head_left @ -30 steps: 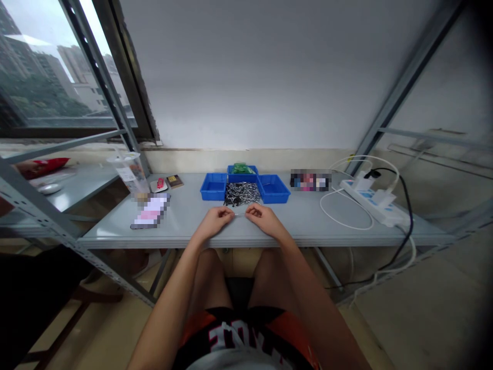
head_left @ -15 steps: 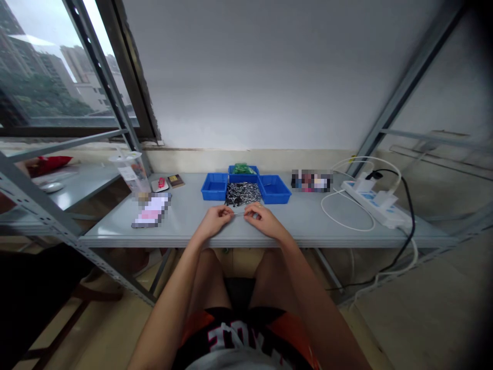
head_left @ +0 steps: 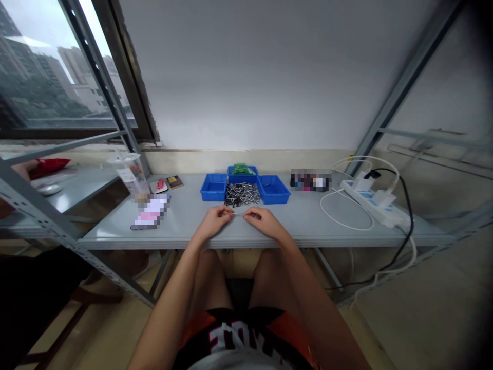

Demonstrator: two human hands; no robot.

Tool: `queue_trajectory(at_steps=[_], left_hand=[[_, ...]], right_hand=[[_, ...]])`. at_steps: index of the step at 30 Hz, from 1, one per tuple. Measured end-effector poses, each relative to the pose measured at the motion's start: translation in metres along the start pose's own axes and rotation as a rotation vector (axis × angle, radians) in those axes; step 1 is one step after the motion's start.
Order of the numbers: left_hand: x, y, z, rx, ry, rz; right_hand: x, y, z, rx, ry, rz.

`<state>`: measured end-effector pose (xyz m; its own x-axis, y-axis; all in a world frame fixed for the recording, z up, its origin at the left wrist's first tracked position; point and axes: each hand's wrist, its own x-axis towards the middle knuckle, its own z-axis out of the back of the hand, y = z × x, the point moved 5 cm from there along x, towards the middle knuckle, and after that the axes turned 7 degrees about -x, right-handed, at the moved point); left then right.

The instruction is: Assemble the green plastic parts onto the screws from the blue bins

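Between my two hands, just above the front of the grey table, is a thin, light-coloured rod-like piece point(head_left: 238, 214), too small to name. My left hand point(head_left: 215, 220) pinches its left end with thumb and fingers. Its right end is in the closed fingertips of my right hand point(head_left: 262, 221). Right beyond my fingers lies a heap of small metal parts point(head_left: 243, 194), shiny silver and black, their kind unclear. A blue tray point(head_left: 214, 188) stands left of the heap and another blue tray point(head_left: 274, 190) stands right of it.
Behind the heap, a blue bin point(head_left: 242, 170) holds green packaging. Left on the table point(head_left: 192, 226) are a phone point(head_left: 152, 211), a plastic cup point(head_left: 131, 172) and a small box point(head_left: 175, 182). A power strip point(head_left: 375, 203) with looping cables lies right. Shelf posts frame both sides.
My right hand's fingers have drawn in slightly around the thin piece. Otherwise both hands stay in nearly the same place; the view has shifted very slightly.
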<state>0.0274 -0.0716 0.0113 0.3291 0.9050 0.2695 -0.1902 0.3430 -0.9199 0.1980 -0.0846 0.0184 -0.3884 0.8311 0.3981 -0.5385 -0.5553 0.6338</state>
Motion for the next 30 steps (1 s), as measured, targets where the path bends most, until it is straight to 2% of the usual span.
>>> queue_trajectory(at_steps=[3, 6, 11, 15, 20, 30], left_hand=[[0.000, -0.001, 0.000, -0.025, -0.009, 0.025], [-0.001, 0.000, 0.000, -0.024, -0.013, 0.036], [0.000, 0.002, 0.001, -0.023, -0.019, 0.036], [-0.001, 0.001, 0.001, -0.021, -0.018, 0.026], [-0.001, 0.000, 0.001, -0.009, -0.017, 0.030], [-0.002, -0.003, 0.000, -0.026, -0.014, 0.039]], right_hand=[[0.001, -0.002, 0.004, -0.004, -0.080, -0.033], [0.002, -0.012, 0.011, 0.006, -0.218, -0.117], [-0.001, -0.038, 0.023, 0.068, -0.480, -0.277], [-0.005, -0.058, 0.025, 0.211, -0.588, -0.411], [-0.004, -0.060, 0.025, 0.302, -0.620, -0.370], [-0.004, -0.052, 0.022, 0.277, -0.535, -0.333]])
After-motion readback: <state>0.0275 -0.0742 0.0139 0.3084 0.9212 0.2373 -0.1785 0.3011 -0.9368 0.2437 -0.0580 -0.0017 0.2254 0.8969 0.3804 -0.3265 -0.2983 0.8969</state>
